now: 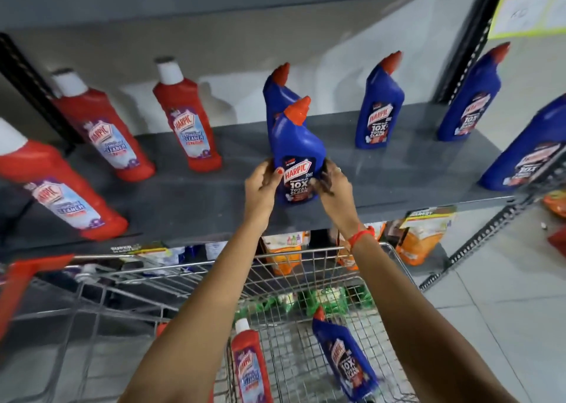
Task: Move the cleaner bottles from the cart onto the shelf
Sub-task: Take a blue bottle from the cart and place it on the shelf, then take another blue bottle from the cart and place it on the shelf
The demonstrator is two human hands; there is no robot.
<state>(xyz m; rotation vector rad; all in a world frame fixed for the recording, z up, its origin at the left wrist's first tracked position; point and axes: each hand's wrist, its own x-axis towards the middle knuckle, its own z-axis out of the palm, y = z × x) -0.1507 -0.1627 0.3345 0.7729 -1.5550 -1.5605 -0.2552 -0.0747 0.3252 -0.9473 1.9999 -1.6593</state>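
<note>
A blue cleaner bottle with an orange cap [295,145] stands upright near the front of the grey shelf [398,169]. My left hand [262,186] grips its left side and my right hand [333,185] its right side. Right behind it stands another blue bottle [277,91]. More blue bottles [379,105] stand to the right on the shelf, and red bottles with white caps [186,117] to the left. In the wire cart [306,268] below lie a red bottle [249,363] and a blue bottle [344,359].
A lower shelf behind the cart holds orange refill pouches [419,243] and green packs [330,300]. A yellow price sign [533,4] hangs top right. The cart's red handle [24,280] is at the left. Black slotted shelf posts [465,44] stand at both sides.
</note>
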